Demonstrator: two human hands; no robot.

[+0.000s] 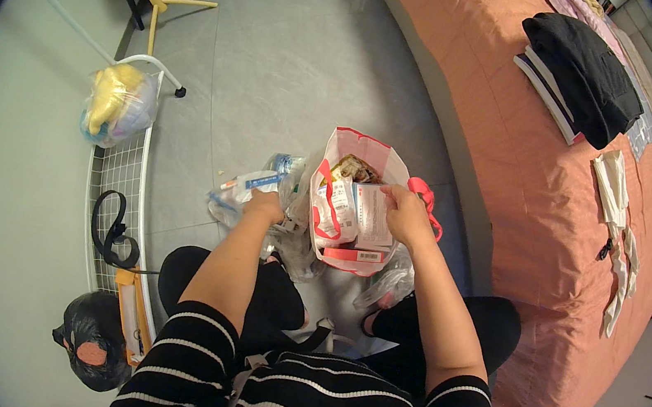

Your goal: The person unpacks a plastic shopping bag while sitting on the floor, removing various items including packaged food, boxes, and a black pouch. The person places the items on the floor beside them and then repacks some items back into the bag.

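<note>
Left hand (263, 207), reaching to eleven o'clock, back upward, meets a plastic bag (227, 205), grip indeterminable; right hand (407, 215), one o'clock, fingers narrowed at a box (374, 220), hold unconfirmed.

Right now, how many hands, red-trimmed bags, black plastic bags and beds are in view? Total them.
Left hand and right hand: 2
Red-trimmed bag: 1
Black plastic bag: 1
Bed: 1
Total: 5
</note>
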